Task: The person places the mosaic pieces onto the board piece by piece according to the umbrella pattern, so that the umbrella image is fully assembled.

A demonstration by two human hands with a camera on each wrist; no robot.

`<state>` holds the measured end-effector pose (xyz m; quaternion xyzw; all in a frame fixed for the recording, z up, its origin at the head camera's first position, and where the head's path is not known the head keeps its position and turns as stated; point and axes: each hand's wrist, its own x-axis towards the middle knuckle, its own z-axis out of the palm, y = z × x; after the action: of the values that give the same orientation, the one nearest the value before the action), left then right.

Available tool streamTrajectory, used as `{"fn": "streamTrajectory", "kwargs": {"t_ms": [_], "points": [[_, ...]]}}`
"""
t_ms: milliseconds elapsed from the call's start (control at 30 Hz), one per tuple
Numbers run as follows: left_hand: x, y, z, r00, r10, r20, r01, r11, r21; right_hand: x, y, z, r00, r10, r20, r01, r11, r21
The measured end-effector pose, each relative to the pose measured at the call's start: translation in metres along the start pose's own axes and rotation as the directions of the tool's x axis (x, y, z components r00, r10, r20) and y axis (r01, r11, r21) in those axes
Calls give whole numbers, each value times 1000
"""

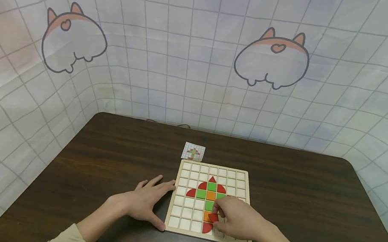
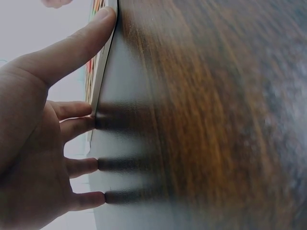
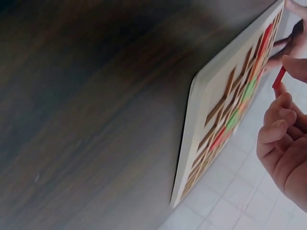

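A wooden grid board lies on the table, with red, green and orange pieces in some of its squares. My right hand is over the board's lower middle and pinches a red piece between thumb and index finger. Right under that piece are an orange square and a red quarter-round piece in the grid. My left hand rests with fingers spread at the board's left side. Its thumb touches the board's edge near the lower left corner, while other fingertips meet the table.
Behind the board's upper left corner lies a small card printed with a coloured pattern on a grid. The dark wooden table extends to both sides. A white curtain with grid lines hangs behind it.
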<state>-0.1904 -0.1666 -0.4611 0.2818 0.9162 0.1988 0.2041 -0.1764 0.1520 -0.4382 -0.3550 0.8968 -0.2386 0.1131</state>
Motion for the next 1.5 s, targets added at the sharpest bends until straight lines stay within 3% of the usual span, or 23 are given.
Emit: {"fn": "streamTrajectory", "kwargs": {"t_ms": [233,600,967,1500], "points": [[1,0,0,1000,-1,-6,1,1000,9,7,-12,11,1000,-8,-2,8,1000,25],[1,-1,1,1000,4,-10,-4,1000,12,15,-23,23,1000,-23,16,23,999,-33],[1,-1,1,1000,-2,-13,2,1000,13,21,-20,33,999,-41,5,42,989,-142],[0,-2,3,1000,13,-14,-12,1000,9,17,-19,32,1000,-10,8,11,997,-71]]}}
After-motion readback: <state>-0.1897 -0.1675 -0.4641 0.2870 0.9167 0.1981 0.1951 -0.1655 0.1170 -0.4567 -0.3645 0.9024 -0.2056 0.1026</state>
